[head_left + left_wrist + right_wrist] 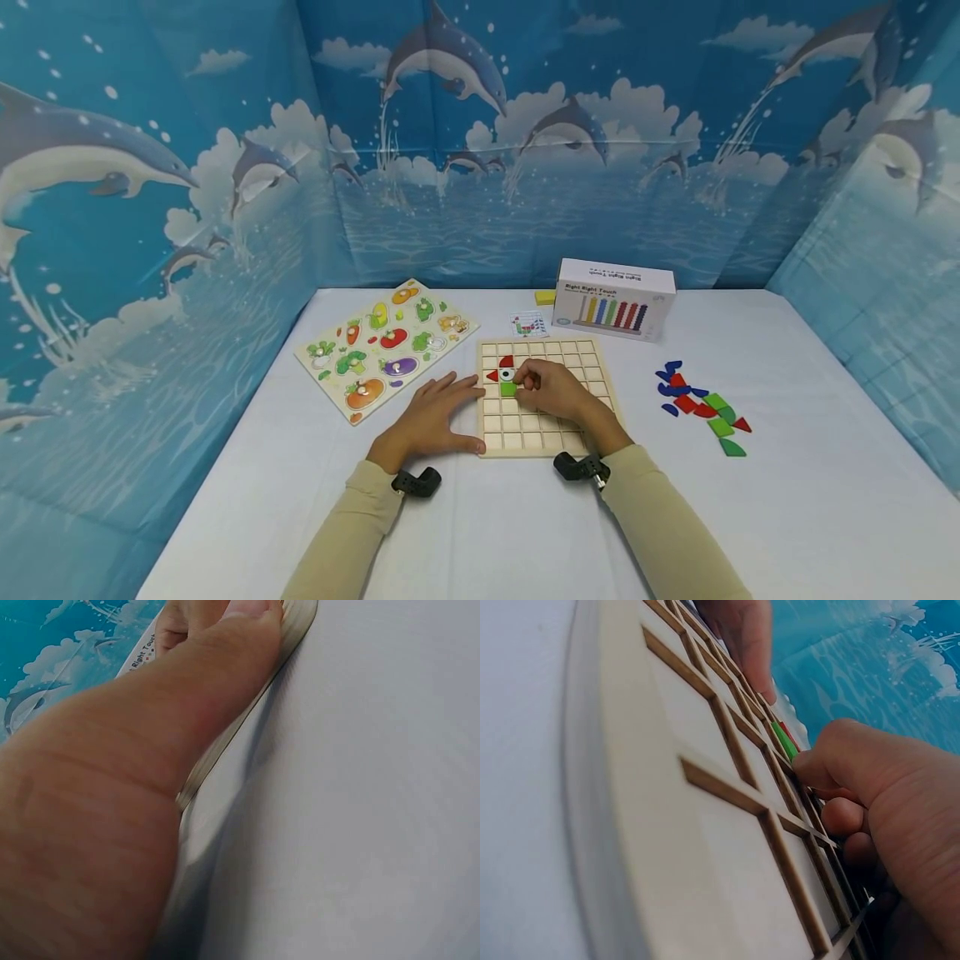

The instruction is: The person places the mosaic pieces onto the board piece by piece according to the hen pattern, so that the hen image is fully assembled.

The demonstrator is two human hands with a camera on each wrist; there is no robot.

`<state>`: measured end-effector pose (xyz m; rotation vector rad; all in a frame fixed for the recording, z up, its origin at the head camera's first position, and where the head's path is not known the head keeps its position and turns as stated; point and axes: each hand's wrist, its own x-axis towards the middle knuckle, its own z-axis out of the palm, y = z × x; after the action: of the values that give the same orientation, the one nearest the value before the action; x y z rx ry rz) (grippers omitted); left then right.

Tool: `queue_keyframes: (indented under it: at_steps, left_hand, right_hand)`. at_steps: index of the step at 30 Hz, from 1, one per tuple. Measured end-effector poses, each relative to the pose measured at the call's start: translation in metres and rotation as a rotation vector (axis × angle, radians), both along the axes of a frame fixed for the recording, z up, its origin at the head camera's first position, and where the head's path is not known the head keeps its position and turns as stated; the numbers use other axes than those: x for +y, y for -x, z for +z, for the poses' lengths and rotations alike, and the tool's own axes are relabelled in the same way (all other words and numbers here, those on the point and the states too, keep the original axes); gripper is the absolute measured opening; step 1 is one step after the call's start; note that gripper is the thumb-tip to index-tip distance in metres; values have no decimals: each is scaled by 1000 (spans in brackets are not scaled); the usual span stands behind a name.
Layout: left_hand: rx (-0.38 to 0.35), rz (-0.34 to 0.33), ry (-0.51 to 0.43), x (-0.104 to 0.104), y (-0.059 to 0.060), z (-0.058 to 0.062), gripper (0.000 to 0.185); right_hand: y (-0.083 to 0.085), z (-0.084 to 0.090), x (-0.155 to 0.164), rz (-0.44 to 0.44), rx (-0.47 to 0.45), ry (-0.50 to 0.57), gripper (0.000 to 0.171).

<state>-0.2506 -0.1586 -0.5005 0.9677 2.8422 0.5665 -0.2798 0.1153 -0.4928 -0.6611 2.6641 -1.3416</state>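
A wooden grid board point(528, 446) lies flat in front of me. My left hand point(435, 417), fingers spread and thumb apart, touches the board's left edge; in the left wrist view the thumb point(225, 667) lies along the rim. Over the grid, my right hand point(555, 389) has curled fingers and pinches the edge of a green square block point(507, 389). The same green block point(783, 741) shows at the fingertips in the right wrist view. Just above it sit a white eye piece point(506, 375), a red triangle point(492, 376) and a red quarter-round piece point(506, 362).
Loose blue, red and green pieces point(686, 403) are scattered right of the board. A vegetable puzzle board point(386, 350) lies at the left. Behind the grid are a small pattern card point(529, 324), a yellow block point(545, 297) and a white toy box point(613, 300).
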Motion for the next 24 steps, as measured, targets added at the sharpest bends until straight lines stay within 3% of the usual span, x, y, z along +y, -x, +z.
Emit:
queue_keyframes:
  at_steps: [24]
  left_hand:
    - [9,-2,0,0,1,-2,95]
  right_hand:
    - [0,-2,1,-17,-4,-23,12]
